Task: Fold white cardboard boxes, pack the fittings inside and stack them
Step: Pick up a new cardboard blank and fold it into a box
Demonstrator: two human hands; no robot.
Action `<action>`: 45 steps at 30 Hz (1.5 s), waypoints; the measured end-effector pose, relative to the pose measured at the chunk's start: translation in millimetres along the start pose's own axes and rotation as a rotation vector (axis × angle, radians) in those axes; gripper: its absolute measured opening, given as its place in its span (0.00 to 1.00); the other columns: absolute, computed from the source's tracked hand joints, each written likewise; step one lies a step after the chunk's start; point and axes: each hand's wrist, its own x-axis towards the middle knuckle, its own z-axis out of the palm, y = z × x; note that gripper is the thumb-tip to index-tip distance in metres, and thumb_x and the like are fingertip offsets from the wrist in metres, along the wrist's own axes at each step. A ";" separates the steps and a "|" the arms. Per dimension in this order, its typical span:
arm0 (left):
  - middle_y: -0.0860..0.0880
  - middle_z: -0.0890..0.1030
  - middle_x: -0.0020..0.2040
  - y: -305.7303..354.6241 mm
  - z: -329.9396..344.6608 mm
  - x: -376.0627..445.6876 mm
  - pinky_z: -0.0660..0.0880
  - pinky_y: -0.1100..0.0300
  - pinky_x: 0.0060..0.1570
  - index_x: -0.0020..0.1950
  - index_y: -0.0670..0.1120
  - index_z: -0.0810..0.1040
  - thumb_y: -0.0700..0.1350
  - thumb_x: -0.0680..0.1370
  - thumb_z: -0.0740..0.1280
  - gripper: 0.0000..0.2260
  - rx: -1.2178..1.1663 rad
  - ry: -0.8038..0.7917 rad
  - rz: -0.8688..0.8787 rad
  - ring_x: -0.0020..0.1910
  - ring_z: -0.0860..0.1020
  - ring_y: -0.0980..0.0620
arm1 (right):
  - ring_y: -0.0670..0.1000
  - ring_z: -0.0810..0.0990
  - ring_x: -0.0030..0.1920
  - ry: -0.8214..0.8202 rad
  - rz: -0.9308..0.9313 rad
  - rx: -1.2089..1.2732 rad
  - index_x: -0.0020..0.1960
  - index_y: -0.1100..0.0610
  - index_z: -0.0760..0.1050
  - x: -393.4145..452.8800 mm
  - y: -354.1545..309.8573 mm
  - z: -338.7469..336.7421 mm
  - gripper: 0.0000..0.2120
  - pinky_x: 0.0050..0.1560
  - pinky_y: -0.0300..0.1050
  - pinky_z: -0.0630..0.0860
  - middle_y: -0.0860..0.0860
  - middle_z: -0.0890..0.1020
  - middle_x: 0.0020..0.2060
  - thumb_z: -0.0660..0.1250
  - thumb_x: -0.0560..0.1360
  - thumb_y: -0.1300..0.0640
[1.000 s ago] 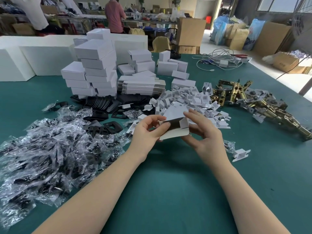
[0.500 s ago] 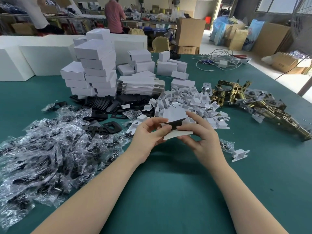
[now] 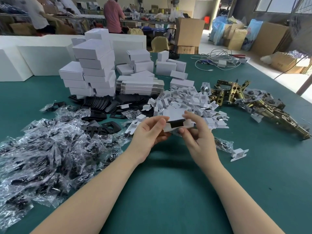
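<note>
While two hands work above a green surface (image 3: 168,191), the left hand (image 3: 148,132) and right hand (image 3: 195,132) each pinch an end of a small white cardboard box (image 3: 175,121), half folded, its top flap standing up and a black fitting (image 3: 174,124) showing inside; it is held just above the near edge of a heap of white folded inserts (image 3: 187,102). No readable writing shows on the box or on anything nearby. To the far left stand stacked finished white boxes (image 3: 94,71), too overlapped to count exactly, with a pile of flat box blanks (image 3: 140,86) beside them. Brass latch fittings (image 3: 256,105) lie in a heap at right, clear plastic bags (image 3: 42,149) at left, and one loose white insert (image 3: 238,153) near right. Two people stand at benches far behind.
</note>
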 end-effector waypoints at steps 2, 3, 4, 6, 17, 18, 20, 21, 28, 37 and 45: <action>0.55 0.83 0.40 0.6 0.3 -1.9 0.78 0.65 0.38 0.47 0.52 0.85 0.66 0.60 0.78 0.23 0.038 -0.029 0.022 0.37 0.82 0.54 | 0.47 0.81 0.50 0.058 0.040 0.013 0.61 0.34 0.69 0.1 -0.6 5.3 0.14 0.51 0.41 0.76 0.47 0.80 0.55 0.66 0.77 0.46; 0.55 0.83 0.40 1.2 0.8 -2.9 0.78 0.64 0.39 0.48 0.52 0.84 0.68 0.59 0.78 0.26 0.054 -0.029 0.032 0.37 0.82 0.54 | 0.45 0.80 0.47 0.079 0.036 -0.015 0.60 0.37 0.69 0.0 -0.6 7.1 0.13 0.49 0.41 0.76 0.48 0.78 0.56 0.64 0.78 0.46; 0.55 0.82 0.40 0.7 0.4 -3.3 0.78 0.64 0.40 0.48 0.53 0.83 0.68 0.58 0.78 0.26 0.076 -0.030 0.044 0.38 0.82 0.53 | 0.45 0.80 0.46 0.099 0.028 -0.037 0.59 0.39 0.70 -0.3 -0.2 7.8 0.10 0.48 0.43 0.77 0.48 0.77 0.56 0.63 0.78 0.46; 0.55 0.82 0.39 -0.3 1.7 -4.0 0.79 0.63 0.40 0.44 0.55 0.84 0.60 0.63 0.79 0.15 0.140 -0.018 0.068 0.38 0.81 0.52 | 0.49 0.79 0.47 0.138 0.043 -0.041 0.54 0.42 0.72 -0.2 -0.3 7.6 0.05 0.50 0.52 0.78 0.46 0.78 0.54 0.64 0.79 0.49; 0.55 0.76 0.32 -12.3 8.2 0.2 0.80 0.61 0.35 0.45 0.53 0.81 0.45 0.77 0.71 0.03 0.334 0.124 0.012 0.33 0.78 0.58 | 0.32 0.76 0.47 0.226 0.317 0.079 0.44 0.42 0.78 -1.7 7.1 11.8 0.05 0.41 0.24 0.70 0.30 0.80 0.43 0.68 0.78 0.50; 0.53 0.74 0.32 -12.8 7.5 1.0 0.80 0.60 0.34 0.47 0.52 0.80 0.44 0.78 0.70 0.03 0.347 0.103 -0.020 0.32 0.77 0.58 | 0.32 0.76 0.46 0.227 0.339 0.083 0.44 0.42 0.78 -1.6 8.8 11.5 0.05 0.41 0.24 0.69 0.30 0.80 0.43 0.68 0.77 0.51; 0.52 0.69 0.31 -13.1 7.3 3.2 0.79 0.61 0.32 0.48 0.51 0.80 0.43 0.77 0.70 0.03 0.405 0.055 -0.065 0.29 0.74 0.58 | 0.31 0.76 0.45 0.222 0.382 0.104 0.44 0.44 0.78 -0.2 11.9 11.0 0.05 0.41 0.27 0.70 0.33 0.81 0.42 0.68 0.76 0.55; 0.52 0.68 0.30 -12.5 8.1 4.0 0.77 0.63 0.31 0.47 0.51 0.80 0.41 0.77 0.70 0.04 0.443 0.040 -0.076 0.28 0.73 0.58 | 0.30 0.76 0.46 0.219 0.395 0.115 0.45 0.45 0.78 0.4 12.7 11.1 0.07 0.41 0.27 0.69 0.36 0.82 0.43 0.68 0.75 0.57; 0.59 0.69 0.29 -15.9 15.8 -5.2 0.78 0.58 0.37 0.58 0.57 0.75 0.54 0.75 0.69 0.12 0.652 0.087 0.080 0.31 0.71 0.58 | 0.37 0.79 0.45 0.318 0.442 0.229 0.53 0.43 0.74 1.9 10.1 9.8 0.14 0.46 0.38 0.74 0.42 0.79 0.52 0.70 0.72 0.59; 0.47 0.60 0.73 -4.2 6.3 -6.2 0.62 0.44 0.68 0.74 0.54 0.61 0.57 0.64 0.79 0.43 1.486 0.202 0.723 0.71 0.60 0.43 | 0.49 0.79 0.46 0.245 0.296 0.398 0.59 0.45 0.71 11.0 -1.6 -12.9 0.18 0.49 0.42 0.80 0.52 0.82 0.56 0.70 0.76 0.63; 0.46 0.55 0.80 -0.3 9.7 -10.0 0.41 0.56 0.73 0.78 0.52 0.53 0.56 0.66 0.77 0.48 1.559 0.071 0.680 0.77 0.51 0.47 | 0.45 0.77 0.40 0.067 0.155 0.352 0.60 0.47 0.72 7.2 -12.4 -12.5 0.17 0.43 0.37 0.75 0.44 0.82 0.37 0.68 0.77 0.64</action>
